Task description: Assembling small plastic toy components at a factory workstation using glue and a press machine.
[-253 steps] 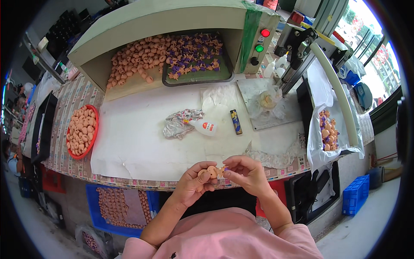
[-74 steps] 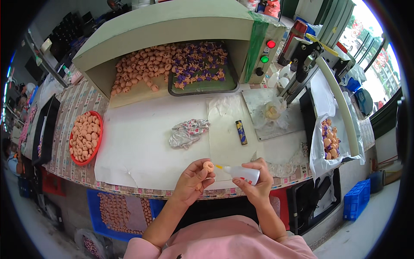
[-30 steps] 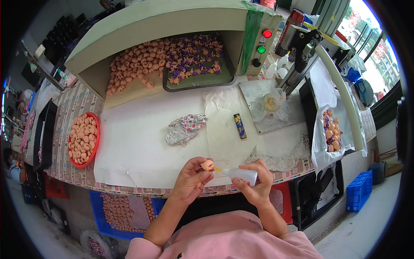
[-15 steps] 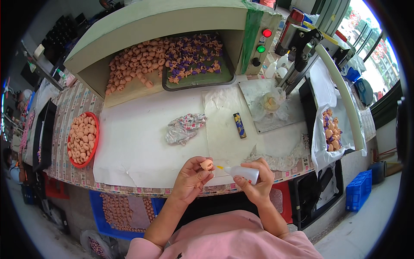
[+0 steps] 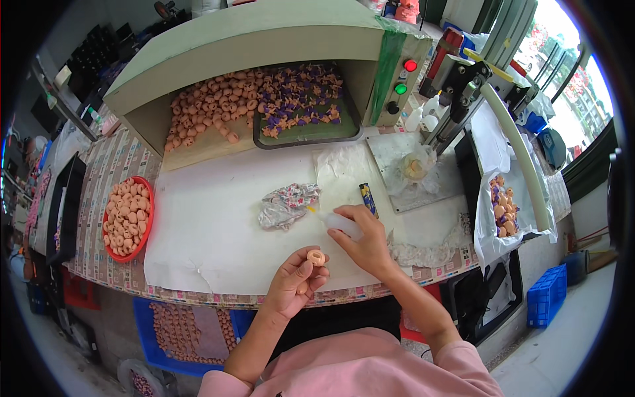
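Observation:
My left hand (image 5: 289, 286) pinches a hollow peach doll head (image 5: 316, 257) by the table's front edge, its opening facing up. A second small peach piece (image 5: 302, 288) shows among the lower fingers. My right hand (image 5: 368, 243) is closed round a white squeeze glue bottle (image 5: 341, 226), held on its side above the table. Its yellow nozzle tip points left, beside a crumpled patterned cloth or wrapper (image 5: 284, 210). Beyond that hand lies a dark blue and yellow tube (image 5: 368, 196).
An open-fronted box (image 5: 245, 49) shelters a heap of doll heads (image 5: 211, 102) and a dark tray (image 5: 307, 137) of small purple-and-peach figures. A red basket (image 5: 149, 218) of heads stands left. Right are a metal press (image 5: 456, 99) and a lined bin (image 5: 489, 225).
My right hand has carried the glue bottle up and left, away from the doll head. My left hand stays nearly in place, with the head's opening turned upward.

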The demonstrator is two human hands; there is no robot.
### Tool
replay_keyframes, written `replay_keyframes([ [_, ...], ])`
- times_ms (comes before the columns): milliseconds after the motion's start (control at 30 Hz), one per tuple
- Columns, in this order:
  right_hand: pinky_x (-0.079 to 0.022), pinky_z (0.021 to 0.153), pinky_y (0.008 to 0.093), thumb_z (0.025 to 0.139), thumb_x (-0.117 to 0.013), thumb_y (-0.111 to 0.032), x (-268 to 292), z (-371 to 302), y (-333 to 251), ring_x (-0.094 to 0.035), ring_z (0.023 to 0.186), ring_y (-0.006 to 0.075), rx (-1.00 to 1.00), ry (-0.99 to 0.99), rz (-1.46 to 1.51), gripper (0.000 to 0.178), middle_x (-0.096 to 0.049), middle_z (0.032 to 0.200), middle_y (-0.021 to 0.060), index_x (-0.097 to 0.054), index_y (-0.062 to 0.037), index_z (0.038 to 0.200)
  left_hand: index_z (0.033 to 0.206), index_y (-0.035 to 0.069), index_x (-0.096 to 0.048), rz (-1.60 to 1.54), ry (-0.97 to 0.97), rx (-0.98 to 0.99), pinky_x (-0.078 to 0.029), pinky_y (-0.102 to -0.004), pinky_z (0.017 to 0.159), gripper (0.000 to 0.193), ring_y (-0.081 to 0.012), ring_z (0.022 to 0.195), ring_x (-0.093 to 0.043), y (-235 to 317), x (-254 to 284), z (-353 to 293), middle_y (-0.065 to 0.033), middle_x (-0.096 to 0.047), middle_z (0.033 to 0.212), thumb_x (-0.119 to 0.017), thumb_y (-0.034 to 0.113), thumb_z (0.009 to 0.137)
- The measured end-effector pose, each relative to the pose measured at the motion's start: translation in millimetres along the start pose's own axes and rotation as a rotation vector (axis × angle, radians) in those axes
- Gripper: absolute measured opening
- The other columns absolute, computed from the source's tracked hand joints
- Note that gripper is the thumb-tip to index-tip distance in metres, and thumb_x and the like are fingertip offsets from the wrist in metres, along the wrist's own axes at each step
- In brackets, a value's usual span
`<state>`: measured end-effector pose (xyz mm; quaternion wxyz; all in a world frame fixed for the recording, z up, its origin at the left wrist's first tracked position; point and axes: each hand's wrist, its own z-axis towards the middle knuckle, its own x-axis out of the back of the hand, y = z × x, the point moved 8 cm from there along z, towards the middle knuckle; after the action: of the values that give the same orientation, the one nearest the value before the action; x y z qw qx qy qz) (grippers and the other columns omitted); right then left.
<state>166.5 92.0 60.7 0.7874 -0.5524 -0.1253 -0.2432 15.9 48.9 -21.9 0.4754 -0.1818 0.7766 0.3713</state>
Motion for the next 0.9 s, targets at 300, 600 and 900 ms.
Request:
replay_keyframes([
  [300,-0.044,0.088,0.0395,0.080,-0.069,-0.013,-44,82,-22,-0.056,0.099,0.0316,0.219,-0.131,-0.147,0.026,-0.063,0.101,0.0147,-0.064,-0.0050,0.104,0.125,0.005,-0.050,-0.104,-0.163,0.043,-0.060,-0.0301,0.077,0.039,-0.0175,0.092,-0.063,22,3,-16,-0.0124,-0.060,0.112,-0.064,0.015,0.089],
  [600,-0.043,0.093,0.0423,0.074,-0.067,-0.010,-97,220,-12,-0.052,0.103,0.0324,0.298,0.117,-0.658,0.026,-0.063,0.101,0.0105,-0.067,-0.0088,0.100,0.126,0.006,-0.050,-0.082,-0.196,0.043,-0.058,-0.0271,0.075,0.037,-0.0164,0.094,-0.061,42,-6,-32,-0.0116,-0.059,0.113,-0.060,0.014,0.091],
  [900,-0.050,0.082,0.0380,0.078,-0.063,-0.005,-100,198,-34,-0.059,0.092,0.0282,0.313,-0.072,-0.467,0.006,-0.060,0.099,0.0111,-0.062,-0.0067,0.084,0.128,0.005,-0.048,-0.095,-0.278,0.060,-0.057,-0.0274,0.081,0.037,-0.0156,0.098,-0.062,51,-8,-44,-0.0118,-0.057,0.117,-0.057,0.013,0.093],
])
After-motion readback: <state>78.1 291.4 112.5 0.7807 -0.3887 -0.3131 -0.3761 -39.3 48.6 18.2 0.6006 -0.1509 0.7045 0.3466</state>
